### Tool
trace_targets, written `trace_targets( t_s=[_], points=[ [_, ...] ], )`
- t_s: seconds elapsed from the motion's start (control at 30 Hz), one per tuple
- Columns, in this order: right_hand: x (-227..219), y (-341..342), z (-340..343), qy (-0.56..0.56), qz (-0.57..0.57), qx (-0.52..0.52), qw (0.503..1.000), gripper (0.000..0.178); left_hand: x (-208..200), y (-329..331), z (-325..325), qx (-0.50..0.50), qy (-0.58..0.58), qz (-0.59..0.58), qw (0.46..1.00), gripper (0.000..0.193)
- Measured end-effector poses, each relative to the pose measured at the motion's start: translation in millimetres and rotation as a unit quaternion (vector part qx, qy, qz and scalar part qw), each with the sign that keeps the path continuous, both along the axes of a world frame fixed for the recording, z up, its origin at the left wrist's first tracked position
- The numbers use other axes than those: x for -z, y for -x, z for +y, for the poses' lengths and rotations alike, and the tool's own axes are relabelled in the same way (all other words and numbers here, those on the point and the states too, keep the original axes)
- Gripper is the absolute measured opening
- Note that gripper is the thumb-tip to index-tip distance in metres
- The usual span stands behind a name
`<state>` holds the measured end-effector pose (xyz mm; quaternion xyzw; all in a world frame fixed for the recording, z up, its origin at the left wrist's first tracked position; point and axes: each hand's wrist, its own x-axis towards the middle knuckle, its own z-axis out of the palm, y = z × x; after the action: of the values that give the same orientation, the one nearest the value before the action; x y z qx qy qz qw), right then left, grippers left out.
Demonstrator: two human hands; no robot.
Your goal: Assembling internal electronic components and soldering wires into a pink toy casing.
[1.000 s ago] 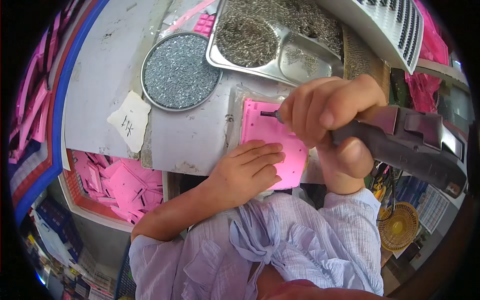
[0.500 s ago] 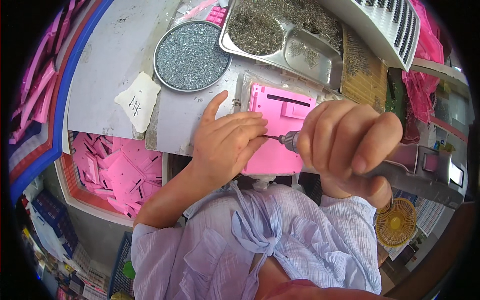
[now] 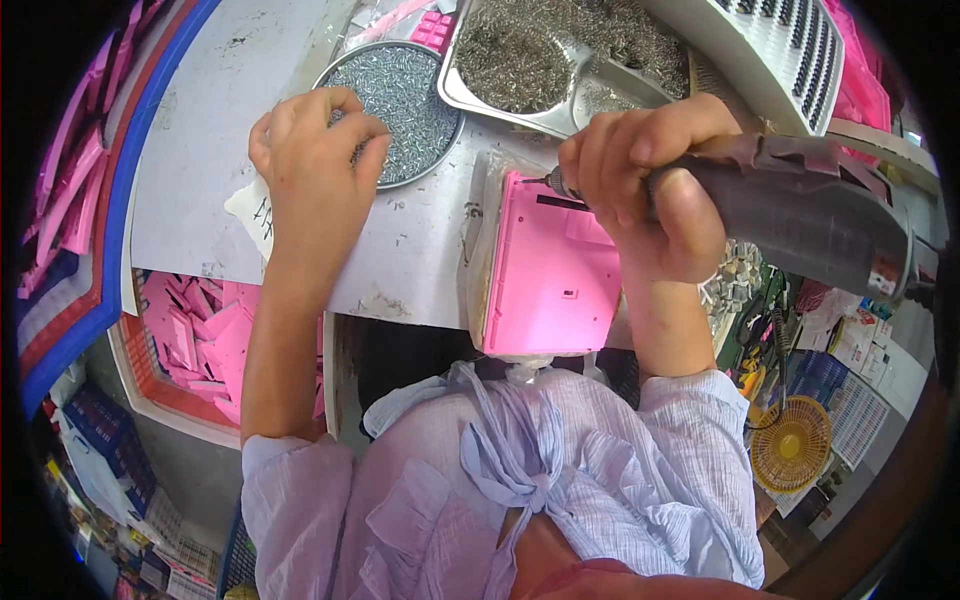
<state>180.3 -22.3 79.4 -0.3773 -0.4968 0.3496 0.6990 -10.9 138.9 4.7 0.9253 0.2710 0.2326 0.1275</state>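
Note:
My right hand (image 3: 640, 180) wraps round a dark electric screwdriver (image 3: 800, 205). Its bit points left and meets, or hovers just over, the upper left corner of a flat pink plastic panel (image 3: 550, 275). The panel lies on a clear-wrapped pad in front of me, with a black slot along its far side. Over the near left rim of a round metal dish of small silver screws (image 3: 410, 110) is my left hand (image 3: 315, 165). Its fingers are curled, thumb and forefinger pinched together at the screws; anything between them is too small to make out.
Beyond the panel, a metal tray (image 3: 465, 95) holds piles of small springs. A white rack with black pieces (image 3: 775, 50) stands far right. A torn white scrap (image 3: 245, 212) lies under my left wrist. A bin of pink parts (image 3: 195, 340) sits lower left, a yellow basket (image 3: 790, 445) lower right.
My left hand has moved from the panel up and left to the screw dish, and its fingers have curled. My right hand has carried the screwdriver away from me to the panel's far left corner.

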Motion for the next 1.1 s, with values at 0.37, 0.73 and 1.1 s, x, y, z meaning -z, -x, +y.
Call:
trace_targets(
  t_s=[0.37, 0.73, 1.1],
  points=[
    [22.9, 7.8, 1.6, 0.071, -0.156, 0.090, 0.981, 0.022, 16.8, -8.7, 2.2, 0.022, 0.064, -0.068, 0.995, 0.006],
    [13.1, 27.1, -20.6, 0.074, -0.104, 0.079, 0.989, 0.030, 10.9, -1.0, -19.7, 0.067, 0.084, -0.143, 0.984, 0.008],
    [-28.3, 41.8, -27.3, -0.014, 0.000, -0.020, 1.000, 0.032, -3.9, 14.0, -83.9, 0.178, 0.116, -0.203, 0.956, 0.025]
  ],
)
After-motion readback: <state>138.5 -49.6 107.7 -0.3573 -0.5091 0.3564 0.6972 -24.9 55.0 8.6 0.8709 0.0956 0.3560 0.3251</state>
